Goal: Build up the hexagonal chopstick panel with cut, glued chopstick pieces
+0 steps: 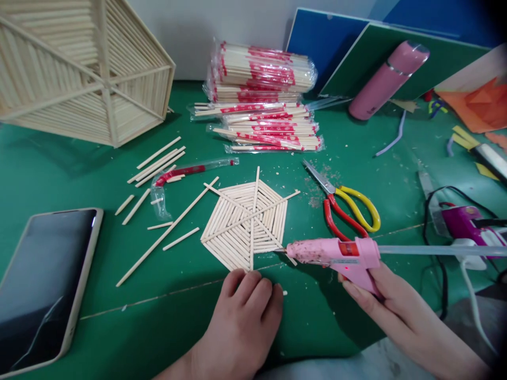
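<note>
Pink hot-glue gun: grasped in right hand, nozzle at near-right corner of hexagonal chopstick panel, flat on green table. Left hand: fingers curled at near edge; grip unclear. Advisable: thin bead, panel steadied.

A big phone with a dark screen lies flat on the green table. Far back, a pink bottle stands in front of a green board, and a blue board is behind that. Near the bottle is a bendy purple strip. Orange paper and yellow strips lie off to the right.
</note>
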Demonstrator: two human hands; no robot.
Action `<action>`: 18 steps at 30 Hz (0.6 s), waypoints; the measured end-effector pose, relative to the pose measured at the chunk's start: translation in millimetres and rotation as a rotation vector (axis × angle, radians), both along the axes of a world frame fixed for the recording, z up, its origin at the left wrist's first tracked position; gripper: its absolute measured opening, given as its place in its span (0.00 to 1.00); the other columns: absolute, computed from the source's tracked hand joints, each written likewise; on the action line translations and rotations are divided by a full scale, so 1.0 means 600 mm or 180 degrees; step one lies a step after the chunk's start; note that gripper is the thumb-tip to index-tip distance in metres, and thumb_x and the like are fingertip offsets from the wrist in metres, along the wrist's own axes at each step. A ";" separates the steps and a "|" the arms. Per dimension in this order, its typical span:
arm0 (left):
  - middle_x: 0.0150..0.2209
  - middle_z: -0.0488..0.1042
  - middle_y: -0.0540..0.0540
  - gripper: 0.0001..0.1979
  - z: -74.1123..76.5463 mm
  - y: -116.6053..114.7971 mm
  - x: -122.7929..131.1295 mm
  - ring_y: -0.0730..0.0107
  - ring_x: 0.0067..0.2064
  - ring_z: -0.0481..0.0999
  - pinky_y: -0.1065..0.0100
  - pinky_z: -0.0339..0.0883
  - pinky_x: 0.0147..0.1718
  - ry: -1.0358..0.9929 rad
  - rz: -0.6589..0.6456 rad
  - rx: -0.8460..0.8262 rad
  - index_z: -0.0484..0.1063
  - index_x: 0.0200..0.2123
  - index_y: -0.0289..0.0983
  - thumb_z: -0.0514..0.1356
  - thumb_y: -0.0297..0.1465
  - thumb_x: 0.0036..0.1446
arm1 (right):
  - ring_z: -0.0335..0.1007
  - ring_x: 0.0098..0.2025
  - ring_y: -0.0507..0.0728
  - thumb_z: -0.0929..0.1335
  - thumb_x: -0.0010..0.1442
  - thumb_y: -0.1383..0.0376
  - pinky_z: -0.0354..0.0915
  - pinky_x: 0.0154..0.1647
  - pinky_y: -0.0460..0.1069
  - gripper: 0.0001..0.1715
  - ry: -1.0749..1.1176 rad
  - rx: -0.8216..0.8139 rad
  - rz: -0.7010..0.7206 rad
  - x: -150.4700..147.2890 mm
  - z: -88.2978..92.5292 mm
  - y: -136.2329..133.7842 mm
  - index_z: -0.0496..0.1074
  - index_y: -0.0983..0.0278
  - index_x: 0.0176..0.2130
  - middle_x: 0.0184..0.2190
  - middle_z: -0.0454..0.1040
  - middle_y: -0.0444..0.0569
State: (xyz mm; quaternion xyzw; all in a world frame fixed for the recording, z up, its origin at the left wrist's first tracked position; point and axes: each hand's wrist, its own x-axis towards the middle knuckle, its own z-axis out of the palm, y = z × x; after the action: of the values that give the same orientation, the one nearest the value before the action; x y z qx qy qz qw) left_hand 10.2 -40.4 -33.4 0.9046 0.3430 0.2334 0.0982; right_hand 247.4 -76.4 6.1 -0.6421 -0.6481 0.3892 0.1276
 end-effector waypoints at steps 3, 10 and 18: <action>0.28 0.70 0.47 0.11 0.000 0.000 0.000 0.67 0.33 0.66 0.60 0.60 0.35 0.0015 -0.0025 -0.0011 0.71 0.34 0.34 0.49 0.24 0.58 | 0.63 0.28 0.51 0.59 0.61 0.62 0.62 0.29 0.45 0.05 -0.0015 0.0007 0.0005 -0.003 -0.002 0.000 0.60 0.58 0.39 0.29 0.67 0.42; 0.27 0.70 0.47 0.11 0.000 -0.002 0.003 0.67 0.32 0.67 0.60 0.61 0.34 -0.0037 -0.0003 0.0018 0.71 0.33 0.33 0.49 0.23 0.57 | 0.63 0.29 0.52 0.58 0.61 0.61 0.63 0.30 0.46 0.07 -0.0093 -0.0049 0.0014 -0.013 -0.007 0.001 0.60 0.58 0.40 0.30 0.68 0.43; 0.27 0.69 0.46 0.10 -0.004 -0.003 0.003 0.66 0.32 0.67 0.60 0.60 0.34 -0.0039 -0.0031 -0.0001 0.71 0.33 0.33 0.49 0.23 0.57 | 0.61 0.26 0.50 0.59 0.61 0.62 0.61 0.27 0.44 0.04 -0.0059 0.0025 0.0010 -0.002 -0.003 0.000 0.60 0.58 0.38 0.27 0.66 0.41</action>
State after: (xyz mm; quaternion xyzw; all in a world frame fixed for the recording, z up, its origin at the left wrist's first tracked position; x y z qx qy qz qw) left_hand 11.9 -42.0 -35.7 0.9048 0.3380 0.2385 0.1016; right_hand 246.2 -76.6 4.5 -0.6441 -0.6517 0.3808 0.1236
